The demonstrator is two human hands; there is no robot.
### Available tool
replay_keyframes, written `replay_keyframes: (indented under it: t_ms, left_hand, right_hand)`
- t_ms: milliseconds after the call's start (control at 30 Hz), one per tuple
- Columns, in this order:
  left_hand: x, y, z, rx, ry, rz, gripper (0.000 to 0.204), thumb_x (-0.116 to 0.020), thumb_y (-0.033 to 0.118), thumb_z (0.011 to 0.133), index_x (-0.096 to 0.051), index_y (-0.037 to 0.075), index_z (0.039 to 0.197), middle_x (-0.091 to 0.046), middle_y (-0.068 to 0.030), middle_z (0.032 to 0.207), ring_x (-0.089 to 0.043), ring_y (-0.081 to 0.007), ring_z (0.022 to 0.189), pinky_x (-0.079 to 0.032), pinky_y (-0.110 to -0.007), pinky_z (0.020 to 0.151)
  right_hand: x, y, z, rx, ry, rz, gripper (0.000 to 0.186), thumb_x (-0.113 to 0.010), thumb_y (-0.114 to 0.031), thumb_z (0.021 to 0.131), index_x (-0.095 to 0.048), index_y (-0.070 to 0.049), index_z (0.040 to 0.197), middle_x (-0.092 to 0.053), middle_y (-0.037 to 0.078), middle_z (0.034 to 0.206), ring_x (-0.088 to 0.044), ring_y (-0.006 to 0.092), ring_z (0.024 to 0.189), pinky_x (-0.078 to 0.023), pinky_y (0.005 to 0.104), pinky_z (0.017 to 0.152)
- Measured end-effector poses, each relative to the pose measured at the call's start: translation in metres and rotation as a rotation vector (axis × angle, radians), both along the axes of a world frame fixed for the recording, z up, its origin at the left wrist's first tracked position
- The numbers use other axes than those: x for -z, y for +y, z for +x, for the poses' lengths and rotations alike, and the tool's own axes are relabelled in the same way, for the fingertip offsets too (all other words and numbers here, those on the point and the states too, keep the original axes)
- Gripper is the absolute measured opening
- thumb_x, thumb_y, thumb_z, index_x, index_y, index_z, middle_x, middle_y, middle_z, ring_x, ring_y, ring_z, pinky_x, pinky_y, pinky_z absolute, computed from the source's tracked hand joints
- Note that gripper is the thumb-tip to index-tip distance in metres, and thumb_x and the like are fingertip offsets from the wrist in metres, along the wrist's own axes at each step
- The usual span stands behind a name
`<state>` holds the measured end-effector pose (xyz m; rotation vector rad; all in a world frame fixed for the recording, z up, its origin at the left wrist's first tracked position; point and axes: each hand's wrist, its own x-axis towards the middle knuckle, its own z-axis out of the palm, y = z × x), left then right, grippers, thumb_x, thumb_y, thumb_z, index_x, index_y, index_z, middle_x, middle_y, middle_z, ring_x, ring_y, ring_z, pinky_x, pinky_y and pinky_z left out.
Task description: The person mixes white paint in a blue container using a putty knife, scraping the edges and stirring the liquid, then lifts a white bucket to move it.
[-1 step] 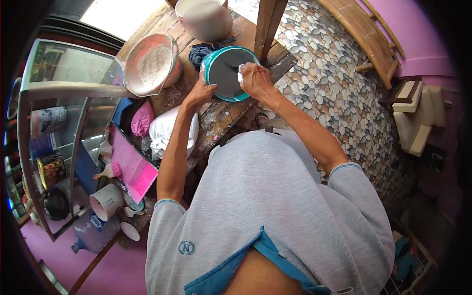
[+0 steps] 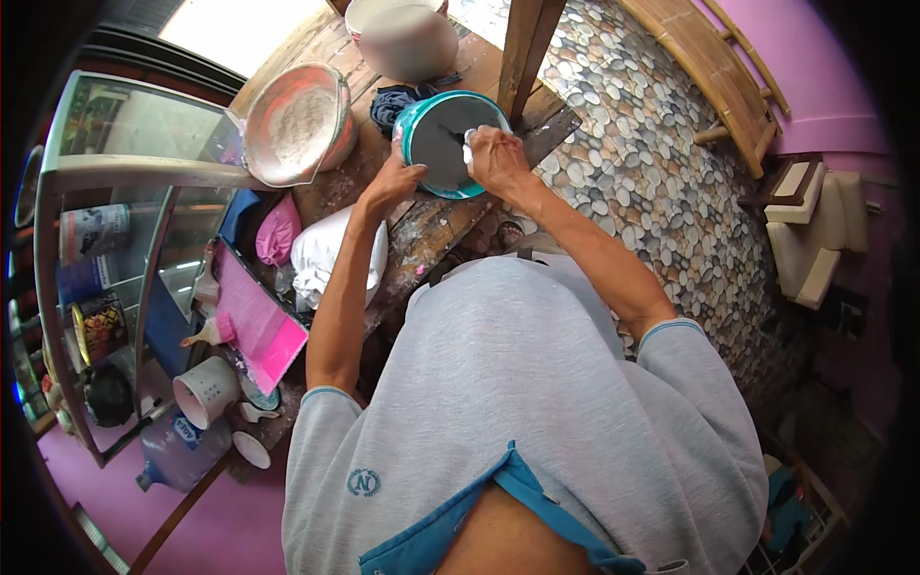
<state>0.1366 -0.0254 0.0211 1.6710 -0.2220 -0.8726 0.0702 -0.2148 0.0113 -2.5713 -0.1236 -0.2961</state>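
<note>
A teal bucket (image 2: 410, 123) holding smooth grey paste (image 2: 443, 158) stands near the edge of a wooden bench. My left hand (image 2: 391, 180) grips the bucket's near left side, fingers against the outer wall. Over the bucket's right side, my right hand (image 2: 498, 161) is closed round a white-handled tool (image 2: 468, 146). A dark part, seemingly this tool's blade, shows in the paste; its exact kind is hidden by my fingers. Left of the bucket is an orange-red pail (image 2: 340, 129) with pale powder (image 2: 303, 125) inside. A dark cloth (image 2: 388, 105) lies bunched just behind my left hand.
On the bench (image 2: 369, 48) are another pail (image 2: 369, 14), a white bag (image 2: 331, 254) and a pink bag (image 2: 278, 230). A wooden post (image 2: 525, 57) rises beyond the bucket. Glass-paned shelving (image 2: 144, 172), a paintbrush (image 2: 216, 332) and a water jug (image 2: 187, 450) are at left.
</note>
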Motion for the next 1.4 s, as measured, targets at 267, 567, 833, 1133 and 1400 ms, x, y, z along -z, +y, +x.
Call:
replay_keyframes:
  t_ms: [267,567,833,1133,1400]
  left_hand:
    - [0.015,0.009,0.002,0.003,-0.116,0.072,0.079,-0.050,0.003,0.083,-0.003,0.007,0.146,-0.044,-0.0186,0.129,-0.052,-0.0257,0.112,-0.056,-0.035,0.078]
    - [0.018,0.003,-0.003,-0.032,-0.032,0.128,0.095,-0.056,0.015,0.080,0.013,0.001,0.144,-0.049,-0.0300,0.121,-0.059,-0.0305,0.099,-0.047,-0.027,0.081]
    - [0.011,0.009,-0.005,-0.047,-0.035,0.128,0.093,-0.053,0.010,0.082,0.015,0.005,0.145,-0.051,-0.0259,0.120,-0.058,-0.0284,0.096,-0.052,-0.035,0.076]
    - [0.024,0.005,-0.005,-0.056,-0.025,0.086,0.084,-0.051,0.006,0.083,0.005,0.007,0.146,-0.044,-0.0230,0.127,-0.053,-0.0301,0.109,-0.054,-0.039,0.079]
    - [-0.003,-0.001,-0.011,-0.108,0.052,0.083,0.080,-0.053,0.003,0.081,-0.007,0.007,0.146,-0.044,-0.0178,0.130,-0.054,-0.0265,0.112,-0.057,-0.038,0.076]
  right_hand:
    - [-0.022,-0.002,0.003,-0.037,0.025,-0.067,0.015,-0.052,-0.009,0.074,-0.063,0.000,0.079,-0.063,0.021,0.080,-0.064,0.0383,0.073,-0.052,0.0456,0.068]
    - [-0.021,0.013,-0.011,0.093,0.296,0.033,0.019,-0.058,-0.014,0.072,-0.064,0.004,0.077,-0.063,0.027,0.079,-0.063,0.0427,0.077,-0.052,0.0464,0.073]
    - [-0.021,0.018,-0.003,-0.022,0.230,0.084,0.019,-0.059,-0.013,0.070,-0.064,0.004,0.077,-0.063,0.027,0.077,-0.063,0.0424,0.076,-0.052,0.0464,0.072]
    - [-0.022,-0.002,-0.007,0.077,0.236,-0.117,0.019,-0.057,-0.009,0.070,-0.065,0.002,0.083,-0.064,0.024,0.082,-0.064,0.0398,0.080,-0.053,0.0444,0.075]
    - [-0.009,0.016,-0.011,0.312,0.421,0.400,0.026,-0.065,-0.023,0.071,-0.068,0.001,0.077,-0.066,0.022,0.075,-0.066,0.0364,0.079,-0.051,0.0413,0.073]
